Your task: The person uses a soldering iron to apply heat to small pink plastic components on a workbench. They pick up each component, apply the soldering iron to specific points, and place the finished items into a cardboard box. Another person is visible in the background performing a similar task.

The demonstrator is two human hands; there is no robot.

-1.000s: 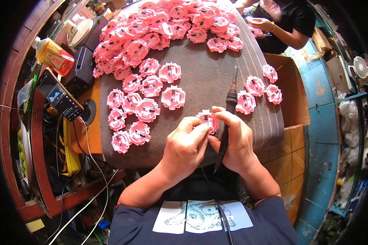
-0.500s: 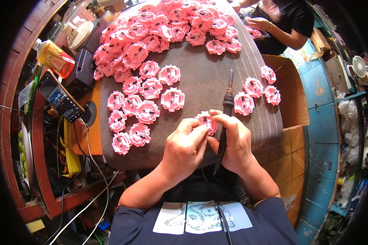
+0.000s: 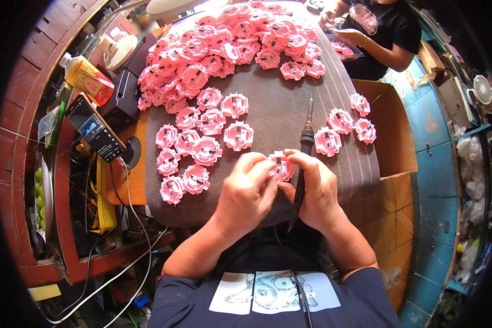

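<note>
the pink part (image 3: 282,168) sits between the two hands above the near end of the table (image 3: 279,104): a round plastic shell with notched, tab-like edges and a dark strip across its middle, partly covered by fingers. the right hand (image 3: 320,191) grasps it at its right side with thumb and forefinger, and also keeps a black-handled soldering iron (image 3: 307,139) in its grip, the metal tip pointing away from the person. the left hand (image 3: 247,188) has its fingertips bunched at the part's left edge; i cannot tell whether they pinch anything. the table's near edge lies just below the hands. dark tabletop stretches from the part to a big heap of pink parts (image 3: 197,49), between a loose group at left (image 3: 206,150) and a smaller one at right (image 3: 340,121). beyond the right edge stands a cardboard box (image 3: 391,126).
</note>
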